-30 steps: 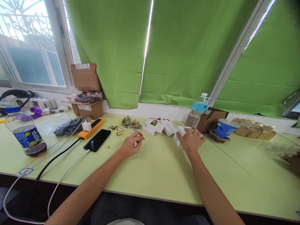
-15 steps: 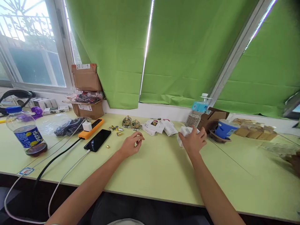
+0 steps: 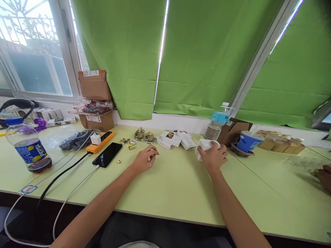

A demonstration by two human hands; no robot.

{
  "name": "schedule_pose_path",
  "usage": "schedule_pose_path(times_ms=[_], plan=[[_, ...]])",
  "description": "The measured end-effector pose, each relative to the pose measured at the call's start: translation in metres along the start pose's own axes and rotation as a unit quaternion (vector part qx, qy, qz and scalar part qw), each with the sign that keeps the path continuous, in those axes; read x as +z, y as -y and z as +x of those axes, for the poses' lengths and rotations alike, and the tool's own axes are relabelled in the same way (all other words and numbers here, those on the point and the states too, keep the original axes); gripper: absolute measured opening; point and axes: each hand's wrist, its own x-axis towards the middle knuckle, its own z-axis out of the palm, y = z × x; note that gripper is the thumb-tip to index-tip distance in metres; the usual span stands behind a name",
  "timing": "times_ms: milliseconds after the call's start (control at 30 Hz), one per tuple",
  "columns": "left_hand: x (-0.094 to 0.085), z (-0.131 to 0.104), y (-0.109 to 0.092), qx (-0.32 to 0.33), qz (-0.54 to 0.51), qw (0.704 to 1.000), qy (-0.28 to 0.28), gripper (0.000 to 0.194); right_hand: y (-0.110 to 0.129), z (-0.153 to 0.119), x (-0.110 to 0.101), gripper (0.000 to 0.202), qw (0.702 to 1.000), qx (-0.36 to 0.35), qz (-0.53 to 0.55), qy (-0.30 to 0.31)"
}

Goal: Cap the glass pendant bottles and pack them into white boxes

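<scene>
Gripping a small white box [image 3: 199,155], the person's right hand [image 3: 214,156] arches over it on the pale surface [image 3: 176,187].

The thumb presses its near left side and the fingers bend over the top and right, pinching it between them; the left hand [image 3: 144,159] hovers or rests well apart, I can't tell which, its fingers loosely curled with a gap to the thumb and nothing visible in it; just behind the box stands a water bottle [image 3: 219,119], with a blue cup [image 3: 247,142] to the right; between and beyond the hands lie white packets [image 3: 187,141]; two round ornate bottles [image 3: 140,135] stand near some gold caps [image 3: 131,147], beside a black phone [image 3: 108,155].
</scene>
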Motion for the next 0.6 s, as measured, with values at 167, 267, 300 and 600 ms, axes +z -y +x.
schedule_pose_path(times_ms=[167, 267, 300, 600], plan=[[-0.001, 0.000, 0.000, -0.001, -0.003, 1.000, 0.000, 0.027, 0.006, -0.002, -0.007, 0.072, 0.998, -0.044, -0.007, -0.047], [-0.001, 0.000, 0.001, 0.000, -0.002, 1.000, 0.001, 0.027, 0.011, -0.004, -0.015, 0.068, 0.989, -0.129, -0.017, -0.072], [-0.001, 0.000, 0.001, 0.001, -0.001, 1.000, 0.001, 0.027, 0.013, -0.004, -0.016, 0.064, 0.985, -0.155, -0.020, -0.070], [0.001, -0.001, 0.003, -0.004, 0.006, 1.000, 0.010, 0.028, 0.011, -0.002, -0.008, 0.038, 0.980, -0.190, -0.046, -0.029]])
